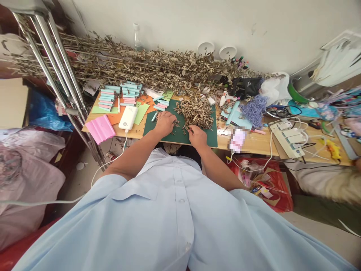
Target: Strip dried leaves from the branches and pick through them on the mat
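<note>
My left hand (166, 124) rests low over the dark green cutting mat (180, 139), its fingers curled together. Scraps of dried leaf lie by its fingertips, and what it holds, if anything, is hidden. Opposite it, my right hand (198, 136) pinches bits of dried leaf between thumb and fingers at the mat's front. A heap of crumbled dried leaves (196, 112) covers the back right of the mat, just beyond both hands. Beside my left hand lies a small light-blue paper roll (154, 116). More pink and blue rolls (161, 105) are at the mat's back left corner.
Stacked paper rolls (106, 99) and a white power bank (128, 117) with a cable are at left. Long dried plant stalks (135, 60) line the wall. To the right are a glue gun (225, 98), purple yarn (255, 111), a blurred phone (238, 140) and a power strip (289, 137).
</note>
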Available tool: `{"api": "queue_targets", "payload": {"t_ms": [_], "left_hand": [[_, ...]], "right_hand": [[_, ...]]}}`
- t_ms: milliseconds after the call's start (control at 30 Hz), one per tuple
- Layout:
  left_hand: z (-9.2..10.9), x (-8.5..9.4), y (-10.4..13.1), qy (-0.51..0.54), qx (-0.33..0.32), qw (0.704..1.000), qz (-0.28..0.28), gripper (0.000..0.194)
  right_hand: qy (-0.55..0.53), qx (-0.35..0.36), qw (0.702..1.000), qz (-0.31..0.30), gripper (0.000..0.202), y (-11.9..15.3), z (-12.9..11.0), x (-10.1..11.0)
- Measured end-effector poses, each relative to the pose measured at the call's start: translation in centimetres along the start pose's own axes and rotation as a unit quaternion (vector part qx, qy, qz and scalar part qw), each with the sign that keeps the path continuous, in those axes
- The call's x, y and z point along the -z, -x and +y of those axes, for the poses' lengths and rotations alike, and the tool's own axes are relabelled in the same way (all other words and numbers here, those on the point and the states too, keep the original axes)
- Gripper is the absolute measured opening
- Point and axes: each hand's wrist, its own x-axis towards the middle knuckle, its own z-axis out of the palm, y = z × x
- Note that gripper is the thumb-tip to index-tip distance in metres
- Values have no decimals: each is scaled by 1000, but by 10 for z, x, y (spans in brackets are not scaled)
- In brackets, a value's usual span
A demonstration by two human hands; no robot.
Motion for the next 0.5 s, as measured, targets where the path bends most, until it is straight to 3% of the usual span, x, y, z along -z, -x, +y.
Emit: {"api": "queue_targets", "payload": {"t_ms": [167,333,400,500], "left_hand": [[-3,0,2,-8,-11,1000,-10,25],[-2,4,5,-2,-29,999,-31,30],[3,8,5,27,-21,999,-8,31],[16,14,1,125,-22,991,42,31]], "right_hand": [[-125,-50,990,49,27,-6,-3,5],[-302,-153,941,25,31,-14,-7,4],[-344,-173,923,27,32,-17,-9,3],[-358,-160,920,19,31,-21,-16,3]]}}
